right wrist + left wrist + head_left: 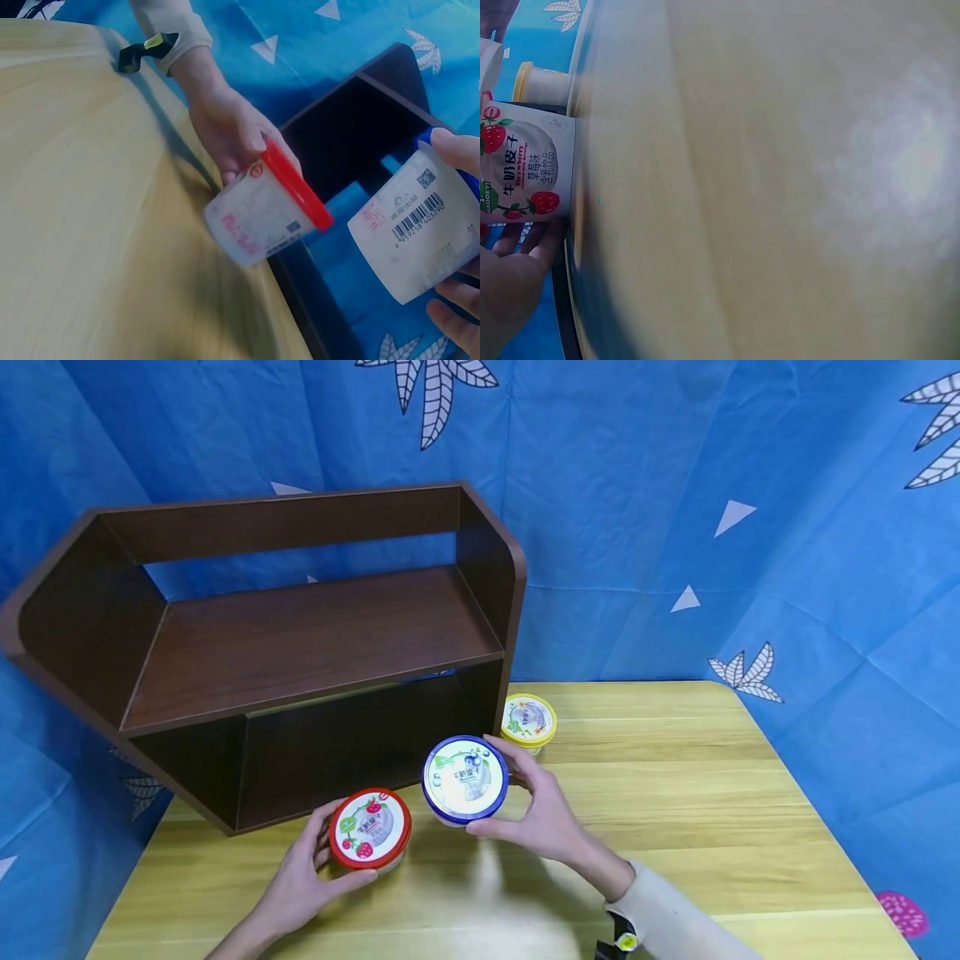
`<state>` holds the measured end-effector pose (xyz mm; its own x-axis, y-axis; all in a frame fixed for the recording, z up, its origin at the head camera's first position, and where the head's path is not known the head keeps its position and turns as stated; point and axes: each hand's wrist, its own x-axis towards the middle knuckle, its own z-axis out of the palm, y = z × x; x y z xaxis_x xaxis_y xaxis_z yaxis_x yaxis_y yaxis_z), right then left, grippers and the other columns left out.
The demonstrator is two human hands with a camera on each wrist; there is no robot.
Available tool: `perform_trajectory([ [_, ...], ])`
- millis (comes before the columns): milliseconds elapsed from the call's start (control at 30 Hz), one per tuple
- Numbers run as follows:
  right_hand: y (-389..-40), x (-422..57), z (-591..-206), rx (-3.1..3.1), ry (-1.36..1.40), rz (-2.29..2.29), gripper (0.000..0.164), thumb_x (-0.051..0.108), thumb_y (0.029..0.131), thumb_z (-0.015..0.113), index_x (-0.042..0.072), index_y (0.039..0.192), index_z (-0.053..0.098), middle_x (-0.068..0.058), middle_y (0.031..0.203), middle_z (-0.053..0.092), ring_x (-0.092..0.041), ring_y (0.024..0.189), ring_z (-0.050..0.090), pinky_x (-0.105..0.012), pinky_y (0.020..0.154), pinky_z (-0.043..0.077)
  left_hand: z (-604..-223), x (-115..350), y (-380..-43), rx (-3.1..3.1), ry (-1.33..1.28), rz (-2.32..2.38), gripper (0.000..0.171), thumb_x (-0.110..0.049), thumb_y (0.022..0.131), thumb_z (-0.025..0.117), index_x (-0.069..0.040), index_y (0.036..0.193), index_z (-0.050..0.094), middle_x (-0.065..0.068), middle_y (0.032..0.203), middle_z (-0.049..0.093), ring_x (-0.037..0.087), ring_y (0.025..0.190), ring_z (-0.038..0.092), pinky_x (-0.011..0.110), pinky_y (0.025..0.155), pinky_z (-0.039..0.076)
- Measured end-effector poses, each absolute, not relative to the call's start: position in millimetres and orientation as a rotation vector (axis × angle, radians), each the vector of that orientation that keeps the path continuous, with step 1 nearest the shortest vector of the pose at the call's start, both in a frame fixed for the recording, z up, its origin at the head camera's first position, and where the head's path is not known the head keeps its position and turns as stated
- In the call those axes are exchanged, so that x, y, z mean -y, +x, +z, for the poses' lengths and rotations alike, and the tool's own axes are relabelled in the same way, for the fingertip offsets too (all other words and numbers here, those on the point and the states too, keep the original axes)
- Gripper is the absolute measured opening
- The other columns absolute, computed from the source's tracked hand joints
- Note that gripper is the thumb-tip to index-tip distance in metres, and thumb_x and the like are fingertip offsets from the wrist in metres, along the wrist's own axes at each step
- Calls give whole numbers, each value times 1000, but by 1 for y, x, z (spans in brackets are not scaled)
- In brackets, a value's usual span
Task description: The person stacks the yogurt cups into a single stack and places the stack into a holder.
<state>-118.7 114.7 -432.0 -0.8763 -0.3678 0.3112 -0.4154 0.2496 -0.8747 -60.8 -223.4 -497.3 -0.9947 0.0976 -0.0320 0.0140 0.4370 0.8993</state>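
My left hand (300,872) grips a plastic cup with a red lid (371,828), strawberries printed on its white top. Its side label, seen in the left wrist view, shows more strawberries and dark lettering on the strawberry cup (532,165). Just right of it and farther back, my right hand (543,814) holds a cup with a blue lid (465,779), thumb and fingers on its right side. A barcode faces out on the blue-lidded cup (416,221) in the right wrist view, where the cup is raised and tilted.
A dark brown two-tier shelf (322,635) stands at the back left of the wooden table (660,810). Beside its right wall is a yellow-lidded cup (528,720). Blue patterned cloth (615,510) hangs behind the table.
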Motion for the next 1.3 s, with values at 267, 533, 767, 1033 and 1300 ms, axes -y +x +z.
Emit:
perform_trajectory([
  [267, -121, -100, -432, 2396, 820, 1781, 96, 33, 75, 97, 21, 156, 47, -4, 145, 67, -11, 127, 64, -33, 100, 57, -497, 223, -60, -2621, 76, 1568, 97, -30, 77, 96, -16, 153, 39, 13, 150, 58, 8, 125, 59, 11, 97, 55],
  [533, -123, -87, -431, 2412, 828, 1820, 95, 43, 76, 95, 27, 156, 47, 1, 146, 66, -14, 131, 62, -38, 103, 56, -496, 221, -61, -2601, 50, 1574, 97, -31, 77, 96, -16, 154, 38, 12, 149, 58, 29, 131, 59, 10, 96, 55],
  [767, -125, -74, -429, 2449, 858, 1824, 96, 30, 74, 98, 28, 156, 46, 5, 147, 65, -13, 132, 61, -37, 105, 56, -495, 221, -62, -2586, 43, 1581, 98, -31, 78, 95, -17, 155, 36, 12, 150, 57, 33, 133, 59, 9, 95, 55],
  [1033, -128, -59, -429, 2436, 927, 1826, 99, 12, 71, 98, 23, 156, 47, 0, 141, 69, -11, 125, 63, -35, 101, 57, -495, 222, -62, -2585, 84, 1615, 97, -29, 79, 95, -17, 155, 37, 13, 147, 59, -4, 120, 60, 13, 96, 57],
  [1300, -127, -45, -434, 2444, 962, 1863, 99, 13, 73, 98, 23, 157, 46, 1, 145, 66, -11, 126, 61, -35, 103, 57, -495, 222, -62, -2596, 50, 1589, 97, -28, 78, 96, -17, 154, 37, 12, 145, 60, -10, 114, 57, 13, 95, 57],
])
